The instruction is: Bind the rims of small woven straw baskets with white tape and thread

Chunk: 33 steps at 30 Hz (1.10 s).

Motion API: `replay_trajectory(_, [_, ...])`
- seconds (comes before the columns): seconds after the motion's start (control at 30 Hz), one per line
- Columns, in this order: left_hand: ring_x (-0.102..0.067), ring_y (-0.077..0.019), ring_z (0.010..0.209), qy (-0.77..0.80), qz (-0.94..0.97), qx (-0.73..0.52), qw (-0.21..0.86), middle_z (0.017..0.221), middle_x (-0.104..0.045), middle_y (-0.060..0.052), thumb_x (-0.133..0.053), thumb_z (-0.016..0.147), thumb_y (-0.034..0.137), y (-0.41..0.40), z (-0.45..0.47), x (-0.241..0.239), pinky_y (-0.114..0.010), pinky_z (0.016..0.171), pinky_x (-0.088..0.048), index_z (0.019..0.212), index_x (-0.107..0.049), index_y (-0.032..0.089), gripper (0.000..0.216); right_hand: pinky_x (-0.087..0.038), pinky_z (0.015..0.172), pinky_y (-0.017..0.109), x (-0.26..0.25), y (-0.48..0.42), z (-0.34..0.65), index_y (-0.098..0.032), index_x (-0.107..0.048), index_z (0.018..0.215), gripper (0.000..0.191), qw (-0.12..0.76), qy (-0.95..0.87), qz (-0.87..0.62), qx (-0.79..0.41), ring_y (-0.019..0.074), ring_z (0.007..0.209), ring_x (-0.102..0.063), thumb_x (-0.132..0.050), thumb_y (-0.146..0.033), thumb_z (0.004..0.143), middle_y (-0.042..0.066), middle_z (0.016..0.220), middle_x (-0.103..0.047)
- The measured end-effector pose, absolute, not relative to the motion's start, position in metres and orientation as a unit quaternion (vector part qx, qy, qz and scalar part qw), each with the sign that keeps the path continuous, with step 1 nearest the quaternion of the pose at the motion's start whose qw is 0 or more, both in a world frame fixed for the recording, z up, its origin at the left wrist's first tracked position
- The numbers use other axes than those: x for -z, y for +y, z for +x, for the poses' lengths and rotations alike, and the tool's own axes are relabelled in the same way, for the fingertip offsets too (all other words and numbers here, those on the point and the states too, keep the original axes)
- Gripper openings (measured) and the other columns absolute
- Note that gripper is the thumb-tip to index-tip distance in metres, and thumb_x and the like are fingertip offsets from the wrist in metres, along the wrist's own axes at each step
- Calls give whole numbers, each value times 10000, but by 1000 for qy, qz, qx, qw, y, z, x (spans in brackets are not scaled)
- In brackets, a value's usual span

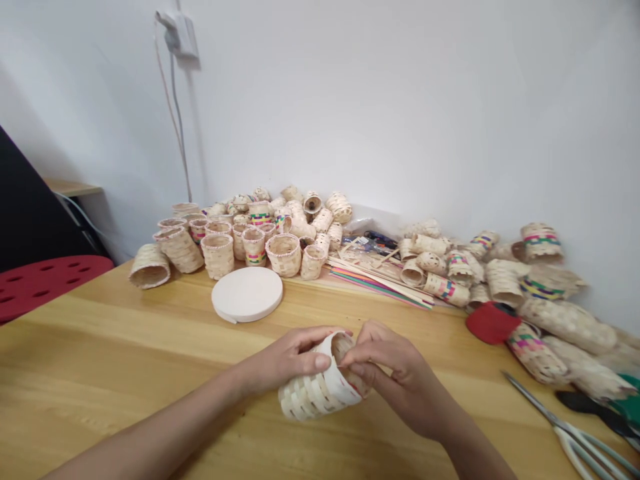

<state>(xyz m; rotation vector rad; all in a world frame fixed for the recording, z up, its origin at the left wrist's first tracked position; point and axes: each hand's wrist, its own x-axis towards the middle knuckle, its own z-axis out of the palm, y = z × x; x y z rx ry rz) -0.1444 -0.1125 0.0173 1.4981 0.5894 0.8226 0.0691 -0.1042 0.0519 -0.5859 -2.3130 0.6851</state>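
A small pale woven basket (315, 393) lies on its side just above the wooden table (125, 347), its open mouth turned away from me. My left hand (295, 357) wraps around the basket's upper side, thumb along the weave. My right hand (395, 377) pinches the basket's rim at the right, fingers curled over the edge. Both hands are closed on this one basket.
A white round disc (247, 294) lies behind my hands. Several little woven baskets (250, 233) crowd the back by the wall, more (500, 273) at the right. Coloured strips (380, 280), a red cap (493, 323), scissors (575, 430) at right; a red stool (45, 280) at left.
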Motion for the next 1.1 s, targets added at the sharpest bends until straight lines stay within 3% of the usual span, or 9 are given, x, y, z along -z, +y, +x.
replay_trajectory(0.3, [-537, -287, 1075, 281, 658, -352, 603, 1176, -618, -86, -585, 786, 559, -110, -146, -13, -351, 913, -418, 1275, -542, 155, 636, -420, 664, 273, -52, -104, 67, -218, -663, 887, 209, 333, -893, -215, -212, 156, 751, -543, -465, -232, 953, 24, 769, -569])
replay_trajectory(0.43, [-536, -267, 1045, 275, 674, -343, 593, 1143, -626, -77, -580, 794, 550, -109, -145, -15, -321, 877, -429, 1252, -567, 159, 602, -397, 653, 273, -49, -105, 63, -201, -633, 788, 248, 322, -901, -210, -201, 152, 726, -518, -451, -214, 956, 13, 725, -545])
replay_trajectory(0.67, [-550, -240, 976, 268, 665, -352, 601, 1071, -632, -72, -574, 803, 543, -108, -143, -13, -306, 838, -430, 1202, -594, 155, 557, -427, 702, 267, -46, -101, 64, -228, -666, 869, 201, 310, -885, -232, -260, 150, 783, -553, -483, -248, 951, 11, 781, -584])
replay_trajectory(0.8, [-540, -259, 1035, 274, 669, -355, 593, 1128, -623, -88, -569, 811, 534, -107, -145, -13, -327, 871, -429, 1228, -575, 154, 564, -447, 749, 271, -50, -99, 68, -232, -638, 959, 148, 283, -869, -256, -314, 156, 842, -576, -491, -243, 944, 19, 885, -628])
replay_trajectory(1.0, [-536, -266, 1073, 280, 686, -359, 567, 1193, -608, -94, -574, 817, 517, -109, -144, -17, -346, 915, -424, 1259, -555, 162, 567, -440, 635, 238, -44, -105, 61, -205, -534, 819, 86, 319, -825, -324, -336, 133, 694, -537, -542, -243, 896, -12, 763, -577])
replay_trajectory(1.1, [-536, -270, 1097, 293, 686, -366, 556, 1216, -602, -101, -580, 813, 521, -109, -142, -15, -363, 938, -418, 1267, -544, 156, 584, -452, 629, 240, -42, -106, 58, -210, -544, 897, 27, 339, -822, -320, -327, 136, 691, -561, -533, -235, 902, -10, 768, -607])
